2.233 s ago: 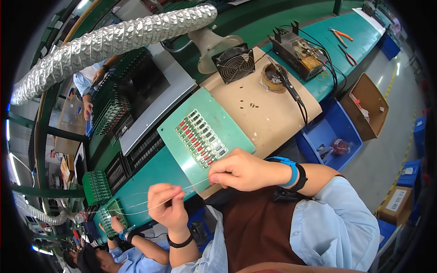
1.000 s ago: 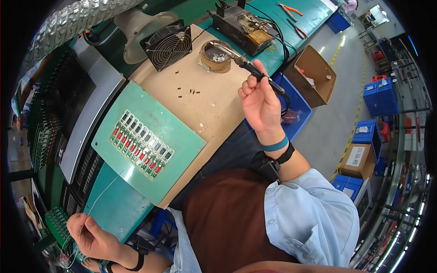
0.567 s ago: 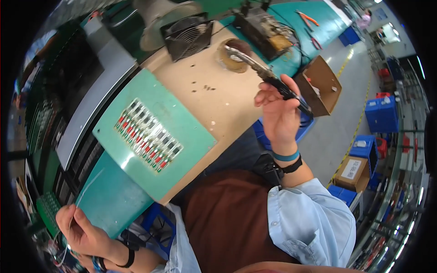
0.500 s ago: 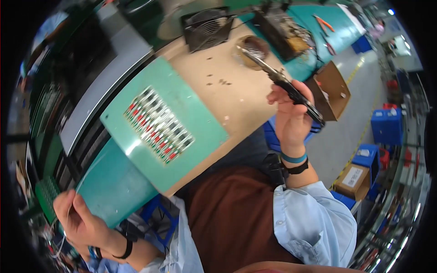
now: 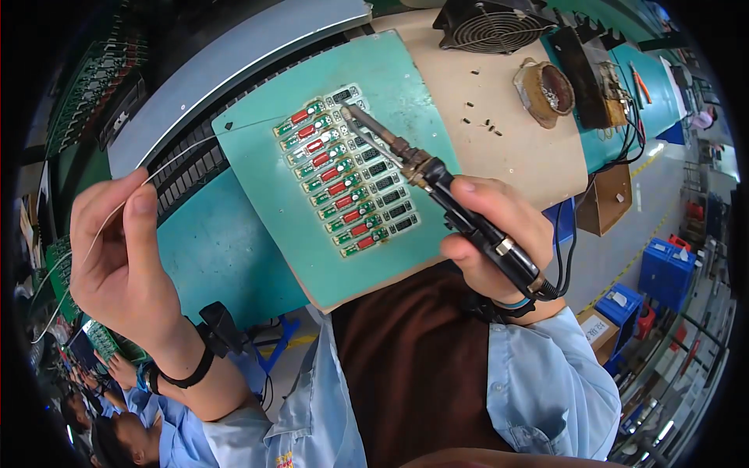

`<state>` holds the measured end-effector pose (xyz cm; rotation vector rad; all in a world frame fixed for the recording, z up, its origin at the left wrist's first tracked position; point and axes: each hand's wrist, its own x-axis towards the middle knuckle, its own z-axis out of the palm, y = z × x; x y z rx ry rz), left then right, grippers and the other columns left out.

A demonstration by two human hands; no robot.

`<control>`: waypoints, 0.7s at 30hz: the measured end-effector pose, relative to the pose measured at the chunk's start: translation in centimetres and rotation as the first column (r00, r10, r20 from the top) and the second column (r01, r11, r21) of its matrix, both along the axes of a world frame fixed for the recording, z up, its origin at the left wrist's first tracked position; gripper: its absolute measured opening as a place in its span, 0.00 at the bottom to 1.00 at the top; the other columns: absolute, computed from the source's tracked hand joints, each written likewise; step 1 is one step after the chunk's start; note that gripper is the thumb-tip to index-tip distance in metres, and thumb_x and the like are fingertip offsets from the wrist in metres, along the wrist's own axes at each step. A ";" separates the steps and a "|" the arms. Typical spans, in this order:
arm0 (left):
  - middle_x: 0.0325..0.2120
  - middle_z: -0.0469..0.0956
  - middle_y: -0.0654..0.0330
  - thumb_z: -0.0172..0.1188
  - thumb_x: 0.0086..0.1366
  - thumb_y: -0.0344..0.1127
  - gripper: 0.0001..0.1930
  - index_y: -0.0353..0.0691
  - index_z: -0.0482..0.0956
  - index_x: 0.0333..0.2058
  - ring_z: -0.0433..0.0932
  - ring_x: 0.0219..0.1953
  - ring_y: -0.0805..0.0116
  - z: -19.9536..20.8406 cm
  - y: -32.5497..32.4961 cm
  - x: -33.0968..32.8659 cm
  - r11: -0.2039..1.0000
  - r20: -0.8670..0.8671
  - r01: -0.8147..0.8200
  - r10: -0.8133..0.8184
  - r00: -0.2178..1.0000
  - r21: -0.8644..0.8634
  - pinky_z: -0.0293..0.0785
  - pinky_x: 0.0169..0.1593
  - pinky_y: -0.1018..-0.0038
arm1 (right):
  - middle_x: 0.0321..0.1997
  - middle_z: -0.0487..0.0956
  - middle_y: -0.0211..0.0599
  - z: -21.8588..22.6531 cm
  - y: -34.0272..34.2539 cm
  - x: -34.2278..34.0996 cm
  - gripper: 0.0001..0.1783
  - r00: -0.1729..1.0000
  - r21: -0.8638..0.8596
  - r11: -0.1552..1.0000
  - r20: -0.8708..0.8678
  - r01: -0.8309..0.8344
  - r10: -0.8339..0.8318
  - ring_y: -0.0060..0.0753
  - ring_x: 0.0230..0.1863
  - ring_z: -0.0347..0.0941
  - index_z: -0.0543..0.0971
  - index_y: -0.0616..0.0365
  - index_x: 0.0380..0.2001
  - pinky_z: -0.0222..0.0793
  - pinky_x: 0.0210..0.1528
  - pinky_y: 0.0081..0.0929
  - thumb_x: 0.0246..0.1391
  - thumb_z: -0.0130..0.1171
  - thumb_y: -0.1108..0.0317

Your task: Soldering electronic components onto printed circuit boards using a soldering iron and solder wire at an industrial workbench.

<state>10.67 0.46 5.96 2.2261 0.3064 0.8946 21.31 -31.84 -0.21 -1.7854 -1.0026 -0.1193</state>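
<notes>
My left hand (image 5: pixel 133 265) pinches a thin solder wire (image 5: pixel 181 154) between thumb and fingertips. The wire's free end stretches right to the top of the small circuit boards, and the rest loops down past my hand. In my right hand (image 5: pixel 511 226) is a black soldering iron (image 5: pixel 449 199), a cable trailing from its rear. Its tip is over the upper end of the boards; whether it touches one I cannot tell. The small circuit boards (image 5: pixel 335 187), with red parts and black components, lie in a slanted row on a light-green plate (image 5: pixel 273 218).
Behind are a black fan (image 5: pixel 499 31), a round pot (image 5: pixel 538 97) with bits of metal inside, and a dark soldering station (image 5: pixel 597 93). Tiny dark parts (image 5: pixel 489 125) lie on the tan board. A cardboard box (image 5: pixel 605 199) stands right. Lower left, another person (image 5: pixel 168 425) sits nearby.
My right hand has brought the soldering iron from beside the pot left over the boards. My left hand has risen with the solder wire, now stretched toward them. The view has also shifted.
</notes>
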 end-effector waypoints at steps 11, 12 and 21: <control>0.38 0.81 0.56 0.66 0.65 0.17 0.07 0.28 0.85 0.42 0.79 0.35 0.76 -1.9 0.6 2.7 0.995 -0.089 0.081 -0.075 0.993 0.061 0.74 0.36 0.85 | 0.40 0.85 0.53 -1.5 2.8 1.1 0.32 0.997 -0.077 0.995 0.047 -0.063 0.067 0.45 0.38 0.85 0.80 0.73 0.50 0.80 0.41 0.32 0.58 0.73 0.52; 0.38 0.81 0.56 0.66 0.65 0.17 0.07 0.28 0.85 0.42 0.79 0.35 0.76 -2.0 0.7 2.8 0.995 -0.093 0.080 -0.074 0.993 0.056 0.74 0.36 0.85 | 0.40 0.85 0.53 -1.6 2.9 1.2 0.32 0.997 -0.082 0.994 0.042 -0.065 0.069 0.45 0.38 0.85 0.80 0.73 0.50 0.80 0.41 0.32 0.58 0.73 0.52; 0.39 0.81 0.54 0.65 0.66 0.17 0.08 0.27 0.85 0.43 0.80 0.35 0.75 -2.6 1.1 2.9 0.989 -0.104 0.122 -0.113 0.988 0.085 0.75 0.37 0.84 | 0.38 0.85 0.54 -1.7 3.1 1.6 0.32 0.994 -0.088 0.993 0.064 -0.078 0.084 0.46 0.36 0.85 0.80 0.73 0.49 0.80 0.40 0.32 0.58 0.72 0.50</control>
